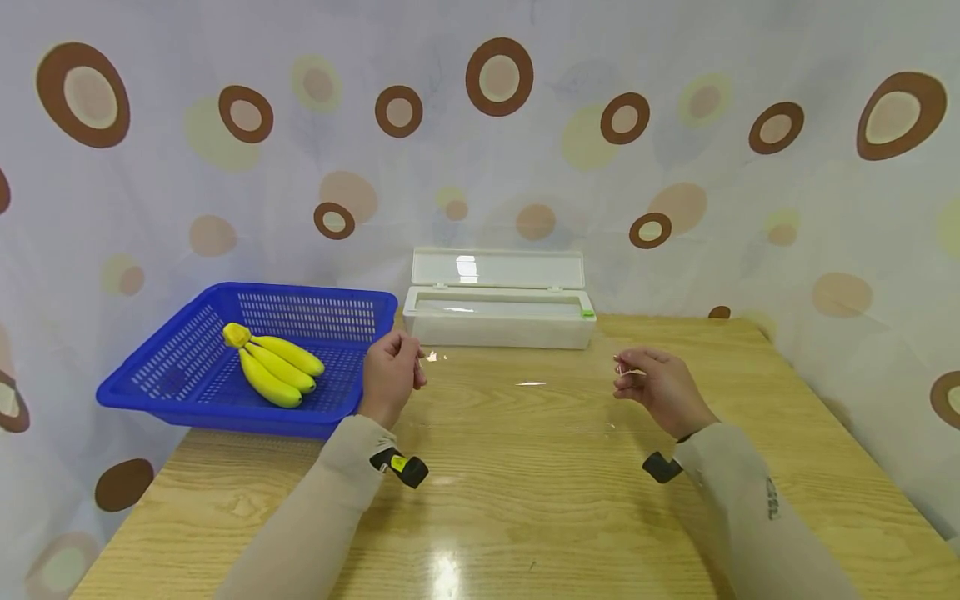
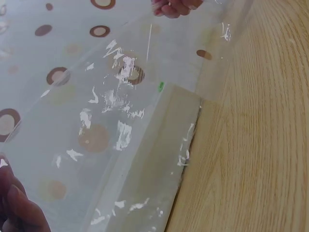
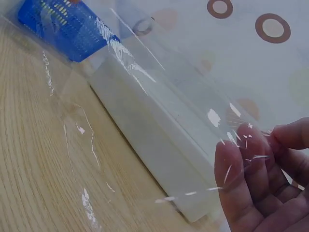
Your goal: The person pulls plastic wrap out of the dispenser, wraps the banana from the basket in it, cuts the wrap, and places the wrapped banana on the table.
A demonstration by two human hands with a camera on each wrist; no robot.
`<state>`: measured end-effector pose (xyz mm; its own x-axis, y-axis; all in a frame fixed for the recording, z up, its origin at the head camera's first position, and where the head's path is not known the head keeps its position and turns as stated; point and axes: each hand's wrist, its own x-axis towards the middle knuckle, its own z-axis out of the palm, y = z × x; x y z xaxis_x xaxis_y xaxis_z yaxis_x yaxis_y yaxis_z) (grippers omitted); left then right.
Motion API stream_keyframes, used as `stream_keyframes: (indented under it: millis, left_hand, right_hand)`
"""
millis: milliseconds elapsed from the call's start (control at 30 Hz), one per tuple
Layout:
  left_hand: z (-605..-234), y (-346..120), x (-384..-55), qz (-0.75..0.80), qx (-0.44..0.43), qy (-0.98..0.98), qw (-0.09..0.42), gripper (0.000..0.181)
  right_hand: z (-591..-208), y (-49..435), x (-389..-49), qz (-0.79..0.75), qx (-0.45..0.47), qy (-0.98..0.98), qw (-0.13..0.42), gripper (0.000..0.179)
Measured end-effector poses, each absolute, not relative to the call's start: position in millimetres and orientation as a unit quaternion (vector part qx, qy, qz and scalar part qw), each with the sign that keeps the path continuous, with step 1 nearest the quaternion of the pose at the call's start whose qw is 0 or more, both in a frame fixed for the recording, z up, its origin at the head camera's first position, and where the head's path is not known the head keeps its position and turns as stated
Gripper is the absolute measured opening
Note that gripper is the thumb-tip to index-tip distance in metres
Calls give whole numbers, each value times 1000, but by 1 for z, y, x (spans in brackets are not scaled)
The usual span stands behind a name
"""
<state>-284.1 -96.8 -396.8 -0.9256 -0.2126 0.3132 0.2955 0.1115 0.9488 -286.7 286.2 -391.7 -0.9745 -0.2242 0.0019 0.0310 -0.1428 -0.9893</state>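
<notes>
A clear sheet of cling film (image 1: 531, 383) is stretched between my two hands above the table, showing mainly by its glints. My left hand (image 1: 392, 375) pinches one end, just right of the blue basket. At the other end my right hand (image 1: 660, 387) grips the film between thumb and fingers; in the right wrist view the film (image 3: 145, 82) runs wrinkled into those fingertips (image 3: 229, 164). Behind the sheet stands a long white cling film dispenser (image 1: 498, 331), its lid (image 1: 517, 268) raised. A small green piece (image 1: 588, 313) sits at its right end.
The blue plastic basket (image 1: 247, 422) stands at the left, partly past the table's edge. Inside lies a bunch of yellow bananas (image 1: 273, 367). A wooden table (image 1: 540, 517) spreads below my hands. Behind it hangs a white curtain (image 1: 465, 167) with brown rings.
</notes>
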Motion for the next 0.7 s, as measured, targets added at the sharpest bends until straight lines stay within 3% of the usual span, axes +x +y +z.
stream_keyframes:
  millis: [700]
  left_hand:
    - [-392, -106, -266, -651, -41, -742, 153, 29]
  right_hand:
    - [-391, 298, -273, -740, -90, 656, 120, 22]
